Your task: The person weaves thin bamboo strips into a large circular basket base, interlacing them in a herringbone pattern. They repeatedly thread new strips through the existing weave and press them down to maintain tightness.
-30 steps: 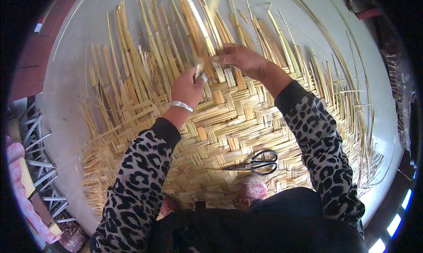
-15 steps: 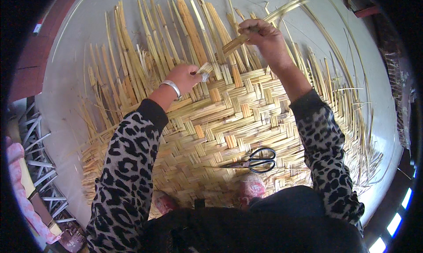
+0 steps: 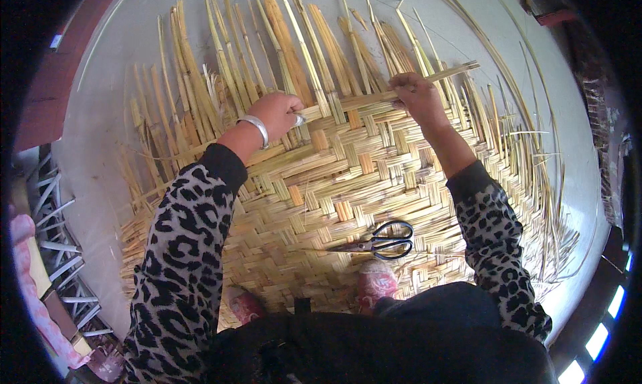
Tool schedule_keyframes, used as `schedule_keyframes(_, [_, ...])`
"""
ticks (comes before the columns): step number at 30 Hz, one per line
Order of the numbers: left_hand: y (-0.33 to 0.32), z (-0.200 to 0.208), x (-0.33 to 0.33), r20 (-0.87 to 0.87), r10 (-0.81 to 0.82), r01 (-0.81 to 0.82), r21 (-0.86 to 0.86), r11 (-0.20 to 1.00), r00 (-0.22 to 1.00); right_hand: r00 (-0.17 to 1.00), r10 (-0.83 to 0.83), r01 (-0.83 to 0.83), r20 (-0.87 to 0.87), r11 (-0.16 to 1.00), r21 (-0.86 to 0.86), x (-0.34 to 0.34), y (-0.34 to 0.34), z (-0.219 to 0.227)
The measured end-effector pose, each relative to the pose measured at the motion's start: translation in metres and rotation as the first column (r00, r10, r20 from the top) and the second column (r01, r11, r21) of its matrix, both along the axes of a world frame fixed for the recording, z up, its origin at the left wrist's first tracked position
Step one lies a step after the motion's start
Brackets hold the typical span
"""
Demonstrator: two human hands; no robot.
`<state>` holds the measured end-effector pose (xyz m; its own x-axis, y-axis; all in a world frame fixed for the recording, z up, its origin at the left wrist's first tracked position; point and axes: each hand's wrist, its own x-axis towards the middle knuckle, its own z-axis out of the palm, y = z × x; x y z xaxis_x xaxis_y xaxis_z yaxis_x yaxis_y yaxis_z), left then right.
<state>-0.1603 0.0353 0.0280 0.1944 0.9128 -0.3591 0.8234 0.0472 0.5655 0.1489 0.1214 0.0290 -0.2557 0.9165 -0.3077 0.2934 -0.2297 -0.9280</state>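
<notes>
— Where do we have the strip?

— Our left hand and right hand both grip one long bamboo strip, stretched across the upright strands at the far edge of the woven mat.

— And the scissors?

— Lying on the mat near our pink shoes, well apart from both hands.

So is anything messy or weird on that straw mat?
Mostly tidy. The scissors lie loose on the woven mat, near the feet. The left hand and right hand hold one strip crosswise; the unwoven ends fan out raggedly at the far edge.
</notes>
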Motion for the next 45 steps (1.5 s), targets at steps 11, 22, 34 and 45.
schedule_keyframes(11, [-0.037, -0.014, 0.018, 0.088, 0.235, -0.25, 0.424, 0.87, 0.968, 0.989, -0.06, 0.035, -0.137, 0.984, -0.177, 0.002, 0.0, -0.009])
schedule_keyframes(22, [-0.079, -0.01, 0.045, -0.456, 0.165, 0.173, 0.612, 0.772, 0.874, 0.997, -0.003, -0.008, 0.08, 0.991, 0.135, -0.001, -0.012, -0.019])
schedule_keyframes(34, [-0.079, -0.008, 0.039, -0.314, 0.132, 0.049, 0.508, 0.86, 0.94, 0.999, 0.022, -0.022, -0.037, 1.0, 0.005, 0.004, -0.005, -0.029])
schedule_keyframes(45, [-0.067, -0.001, 0.038, -0.474, 0.034, 0.221, 0.47, 0.855, 0.88, 0.998, 0.04, -0.04, -0.058, 0.999, 0.001, 0.008, -0.018, -0.018])
